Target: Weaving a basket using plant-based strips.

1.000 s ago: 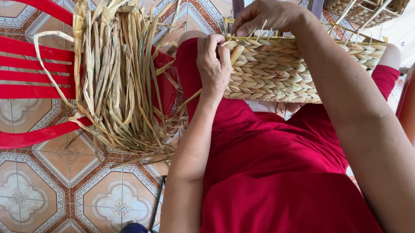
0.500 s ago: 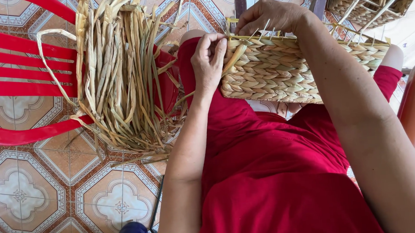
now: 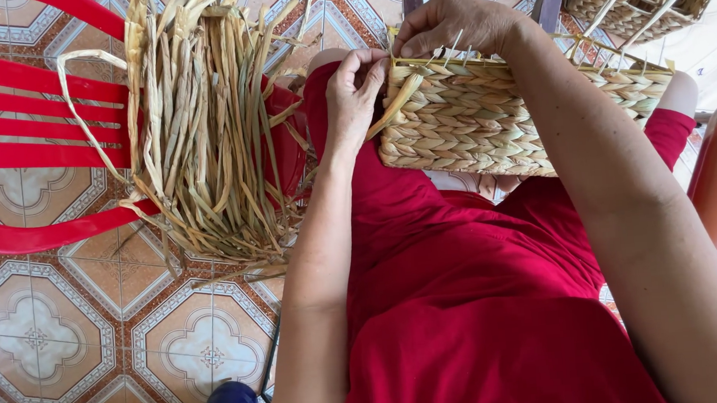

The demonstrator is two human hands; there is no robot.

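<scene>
In the head view, a woven straw basket is held on the lap. The left hand is pinched on a loose straw strand at the basket's near corner; the right hand is clenched over the top rim. The side wall appears fully woven, only the rim seemingly unfinished. A bundle of dried straw lies on a red plastic chair alongside.
</scene>
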